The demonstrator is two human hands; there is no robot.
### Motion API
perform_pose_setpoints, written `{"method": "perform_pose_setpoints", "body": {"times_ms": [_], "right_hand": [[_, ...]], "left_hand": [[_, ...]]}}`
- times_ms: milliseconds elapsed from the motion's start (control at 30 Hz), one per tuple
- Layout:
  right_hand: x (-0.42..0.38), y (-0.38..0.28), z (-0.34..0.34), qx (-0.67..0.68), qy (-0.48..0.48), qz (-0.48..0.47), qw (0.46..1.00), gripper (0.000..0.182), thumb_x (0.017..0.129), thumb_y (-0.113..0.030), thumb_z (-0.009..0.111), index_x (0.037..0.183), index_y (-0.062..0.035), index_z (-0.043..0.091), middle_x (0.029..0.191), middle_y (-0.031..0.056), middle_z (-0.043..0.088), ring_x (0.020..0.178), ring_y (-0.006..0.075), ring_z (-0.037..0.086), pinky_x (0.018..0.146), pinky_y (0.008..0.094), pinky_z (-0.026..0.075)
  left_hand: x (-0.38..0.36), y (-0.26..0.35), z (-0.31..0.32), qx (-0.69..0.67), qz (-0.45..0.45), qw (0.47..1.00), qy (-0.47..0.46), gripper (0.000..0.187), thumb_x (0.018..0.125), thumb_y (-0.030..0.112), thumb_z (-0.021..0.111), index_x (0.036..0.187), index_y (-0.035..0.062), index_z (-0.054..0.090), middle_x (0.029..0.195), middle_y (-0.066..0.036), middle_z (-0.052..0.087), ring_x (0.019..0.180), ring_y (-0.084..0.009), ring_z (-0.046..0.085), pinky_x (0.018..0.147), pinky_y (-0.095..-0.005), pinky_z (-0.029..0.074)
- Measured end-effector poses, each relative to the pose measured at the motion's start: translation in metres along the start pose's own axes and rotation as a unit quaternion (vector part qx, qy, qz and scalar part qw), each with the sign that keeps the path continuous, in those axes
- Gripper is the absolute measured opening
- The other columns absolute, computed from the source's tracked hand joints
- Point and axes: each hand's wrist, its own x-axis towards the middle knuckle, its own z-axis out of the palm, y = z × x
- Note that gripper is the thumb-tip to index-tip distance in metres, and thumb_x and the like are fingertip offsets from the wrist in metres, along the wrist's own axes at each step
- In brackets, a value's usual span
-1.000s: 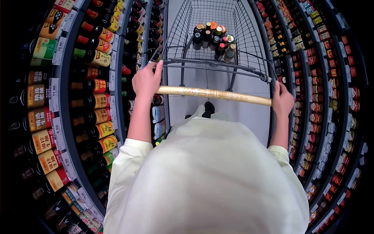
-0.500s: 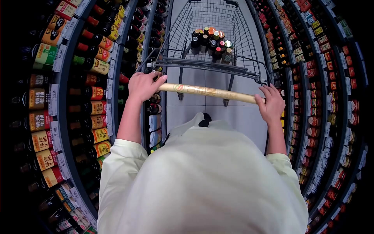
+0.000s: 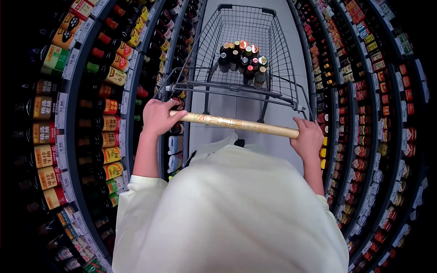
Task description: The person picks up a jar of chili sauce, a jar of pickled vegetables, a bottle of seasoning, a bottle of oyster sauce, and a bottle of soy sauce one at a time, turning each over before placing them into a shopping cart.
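My left hand [image 3: 159, 117] is closed round the left end of the cart's gold handle bar [image 3: 236, 124], its thumb lying along the top. On the bar's right end my right hand [image 3: 308, 138] is wrapped with bent fingers. The wire shopping cart [image 3: 283, 54] extends ahead of both hands. Several dark bottles [image 3: 234, 58] with coloured caps stand grouped in its basket, a little left of the middle. Printed characters show on the bar between my hands.
Shelves [image 3: 81, 150] packed with bottles and price labels run along the left. Jars and bottles fill the right shelves [image 3: 349, 164]. Between them lies a grey tiled floor [image 3: 277, 154]. White packages [image 3: 175, 152] sit on a low left shelf.
In view, the handle and both hands have moved lower and slightly left, and the bar tilts more down to the right. The bottles in the basket also appear lower. Both hands keep their hold.
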Motion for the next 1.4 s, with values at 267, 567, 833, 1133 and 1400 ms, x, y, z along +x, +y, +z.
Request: {"method": "perform_pose_setpoints", "body": {"times_ms": [267, 567, 833, 1133, 1400], "right_hand": [[-0.012, -0.013, 0.004, -0.009, 0.011, -0.014, 1.0, 0.032, 0.078, -0.032, 0.071, 0.103, -0.013, 0.07, 0.09, 0.0039, 0.067, 0.085, 0.0237, 0.064, 0.096, 0.0441, 0.046], [-0.007, -0.021, 0.012, -0.001, 0.044, -0.019, 0.999, 0.03, 0.078, -0.032, 0.071, 0.101, -0.0131, 0.07, 0.078, 0.0046, 0.065, 0.078, 0.0248, 0.062, 0.092, 0.0431, 0.049], [0.004, -0.024, 0.016, -0.021, 0.059, -0.034, 0.997, 0.027, 0.079, -0.03, 0.069, 0.1, -0.0132, 0.069, 0.069, 0.0061, 0.063, 0.067, 0.0282, 0.062, 0.088, 0.0425, 0.05], [0.013, -0.031, 0.017, -0.029, 0.06, -0.032, 0.997, 0.027, 0.079, -0.029, 0.068, 0.1, -0.013, 0.07, 0.07, 0.0076, 0.065, 0.068, 0.0302, 0.063, 0.086, 0.0432, 0.051], [0.018, -0.025, 0.03, -0.057, 0.083, -0.034, 0.994, 0.029, 0.074, -0.031, 0.07, 0.099, -0.0163, 0.07, 0.069, 0.0087, 0.063, 0.068, 0.0316, 0.06, 0.063, 0.042, 0.048]], "left_hand": [[-0.022, -0.017, 0.004, -0.025, 0.035, 0.998, 0.047, 0.047, 0.076, 0.055, 0.065, 0.094, 0.0135, 0.074, 0.061, -0.006, 0.064, 0.068, -0.0259, 0.062, 0.079, -0.0363, 0.045], [-0.026, -0.011, 0.012, -0.023, -0.068, 0.986, 0.148, 0.038, 0.088, 0.046, 0.057, 0.086, 0.0124, 0.075, 0.057, -0.008, 0.061, 0.064, -0.0267, 0.062, 0.077, -0.0358, 0.046], [-0.029, -0.025, 0.032, -0.022, -0.034, 0.948, 0.315, 0.02, 0.079, 0.026, 0.063, 0.069, 0.0098, 0.069, 0.061, -0.007, 0.06, 0.065, -0.0277, 0.06, 0.075, -0.038, 0.045], [-0.02, -0.035, 0.038, -0.039, -0.038, 0.934, 0.352, 0.022, 0.077, 0.028, 0.061, 0.063, 0.012, 0.068, 0.055, -0.002, 0.058, 0.058, -0.0222, 0.058, 0.075, -0.0346, 0.045], [-0.013, -0.043, 0.037, -0.013, -0.024, 0.933, 0.36, 0.02, 0.074, 0.025, 0.065, 0.059, 0.0114, 0.063, 0.053, -0.005, 0.054, 0.054, -0.0253, 0.054, 0.069, -0.0366, 0.045]]}}
